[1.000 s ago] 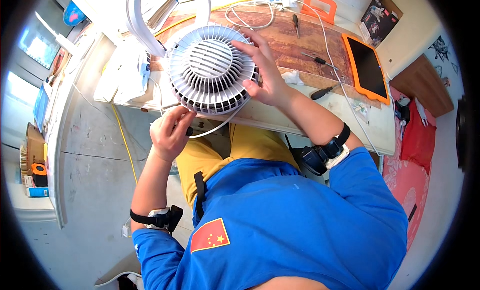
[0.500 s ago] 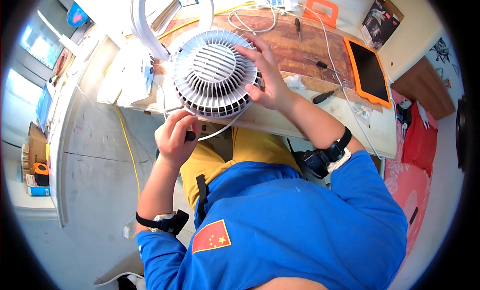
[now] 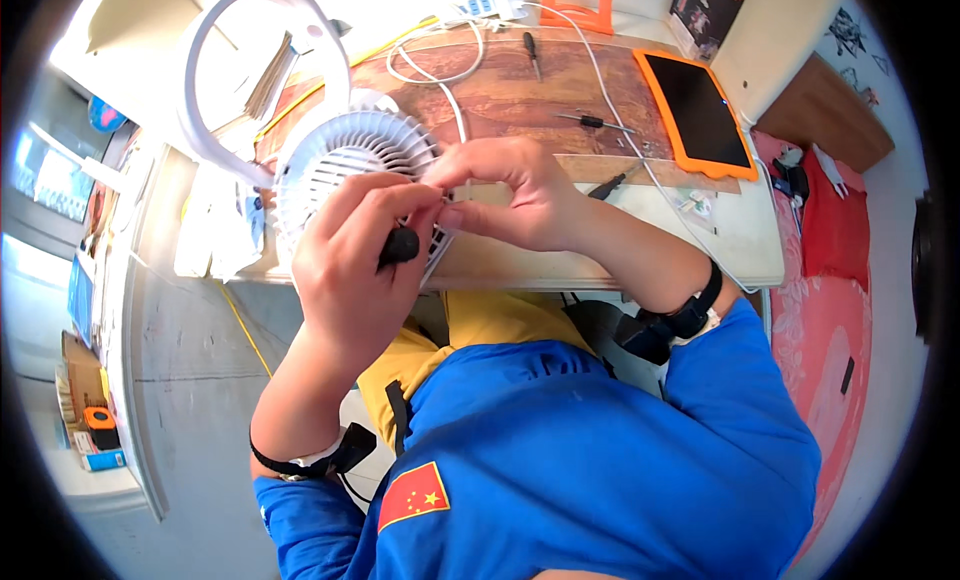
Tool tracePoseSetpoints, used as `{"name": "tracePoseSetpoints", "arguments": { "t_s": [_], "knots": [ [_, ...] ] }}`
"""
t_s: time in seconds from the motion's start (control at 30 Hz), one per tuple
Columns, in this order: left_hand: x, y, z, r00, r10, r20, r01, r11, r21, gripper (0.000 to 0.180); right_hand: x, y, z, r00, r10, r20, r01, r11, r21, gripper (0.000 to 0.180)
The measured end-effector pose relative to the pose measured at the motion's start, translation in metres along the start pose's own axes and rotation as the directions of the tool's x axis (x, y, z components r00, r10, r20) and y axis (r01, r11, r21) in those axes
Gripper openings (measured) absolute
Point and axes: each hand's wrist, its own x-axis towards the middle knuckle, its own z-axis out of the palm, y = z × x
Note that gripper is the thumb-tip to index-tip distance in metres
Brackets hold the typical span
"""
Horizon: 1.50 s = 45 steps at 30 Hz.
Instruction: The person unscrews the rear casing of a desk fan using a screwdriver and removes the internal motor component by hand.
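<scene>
My left hand (image 3: 350,255) is closed round a screwdriver whose black handle (image 3: 400,246) sticks out between the fingers. Thumb and fingertips of my right hand (image 3: 520,190) are pinched right beside the left fingertips; whatever lies between them is too small to make out. Both hands are over the near right side of a white, round, slatted fan housing (image 3: 340,160), hiding part of its slats and rim. A tall white loop (image 3: 195,90) stands behind and left of the housing.
On the desk lie a screwdriver (image 3: 531,48), another dark-handled one (image 3: 590,121), a dark tool (image 3: 606,188) and an orange-framed tablet (image 3: 700,110). White cables run from a power strip (image 3: 490,7) at the back. Papers (image 3: 225,230) lie at the left.
My right hand has left the fan's right side and come to the left fingertips. My left hand has risen with the screwdriver over the housing. The whole view has shifted.
</scene>
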Motion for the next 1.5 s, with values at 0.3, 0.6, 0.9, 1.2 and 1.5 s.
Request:
{"name": "tracePoseSetpoints", "arguments": {
  "t_s": [0.3,0.6,0.9,1.2,1.5],
  "knots": [
    [0.018,0.027,0.067,0.990,0.054,0.132,-0.029,0.982,-0.187,0.037,-0.051,-0.025,-0.092,0.911,0.412,0.019,-0.407,0.905,-0.126,0.014],
    [-0.014,0.035,0.154,0.839,0.335,0.429,-0.328,0.940,-0.092,0.019,-0.125,0.046,-0.201,0.793,0.502,-0.345,-0.511,0.242,-0.825,0.015],
    [-0.039,-0.002,0.187,0.903,0.242,0.356,-0.210,0.969,-0.127,0.024,-0.139,0.031,-0.200,0.852,0.451,-0.265,-0.409,0.259,-0.875,0.025],
    [-0.035,-0.001,0.181,0.894,0.195,0.402,-0.139,0.976,-0.166,0.023,-0.144,0.033,-0.193,0.849,0.467,-0.247,-0.428,0.336,-0.839,0.021],
    [-0.035,-0.002,0.181,0.888,0.183,0.423,-0.119,0.978,-0.174,0.023,-0.131,0.055,-0.201,0.823,0.487,-0.293,-0.480,0.318,-0.818,0.008]
  ]
}}
